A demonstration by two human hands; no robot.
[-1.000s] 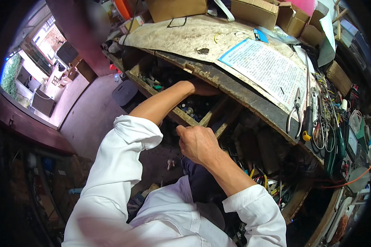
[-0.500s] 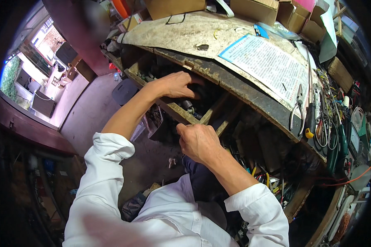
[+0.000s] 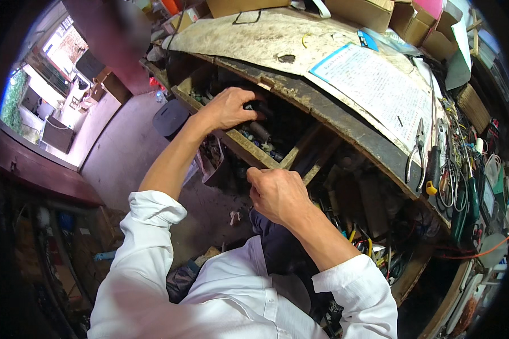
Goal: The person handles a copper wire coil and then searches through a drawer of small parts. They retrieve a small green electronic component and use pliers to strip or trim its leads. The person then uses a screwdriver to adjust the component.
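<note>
A wooden drawer stands pulled out from under the worktop, with wooden dividers and a jumble of small parts inside. My left hand reaches over its front board into a compartment. The fingers are bent around a dark object, whose kind I cannot make out in the shadow. Just below them lies a greyish cylindrical part. My right hand is closed like a fist against the drawer's front corner, thumb side up. Its fingertips are hidden, so what they grip does not show.
On the worktop lie a printed sheet, pliers and a screwdriver. Cardboard boxes line its back. More tools fill a lower compartment at right. A dark stool stands left on the floor.
My left hand has drawn back slightly toward the drawer's front, its fingers now bent around the dark object. The grey cylindrical part shows more clearly. My right hand stays at the corner.
</note>
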